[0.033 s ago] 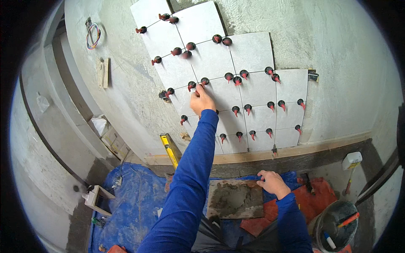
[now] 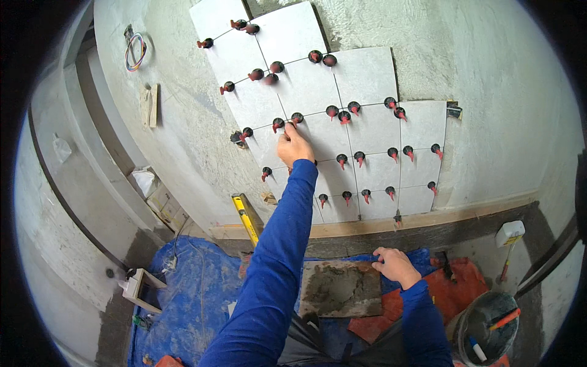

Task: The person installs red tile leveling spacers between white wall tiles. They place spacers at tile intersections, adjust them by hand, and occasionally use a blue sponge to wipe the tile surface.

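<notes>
Pale grey tiles point(image 2: 367, 76) cover part of the wall in a stepped layout. Red-handled black tile levelers point(image 2: 297, 118) sit along their joints. My left hand point(image 2: 295, 148) reaches up to a corner where several tiles meet, its fingertips closed on a tile leveler point(image 2: 290, 125) that they mostly hide. Another tile leveler point(image 2: 278, 124) stands just left of the fingers. Low down, my right hand point(image 2: 397, 269) hovers by the right edge of a square board point(image 2: 373, 290), fingers apart and holding nothing. Wet grey mortar point(image 2: 339, 287) lies on the board.
A yellow spirit level point(image 2: 246, 220) leans on the wall below the tiles. Blue sheeting point(image 2: 195, 300) covers the floor. At lower right stands a bucket point(image 2: 455, 333) with an orange-handled tool. A white jug point(image 2: 510, 233), a small stool point(image 2: 143, 287) and coiled wires point(image 2: 135, 52) are around.
</notes>
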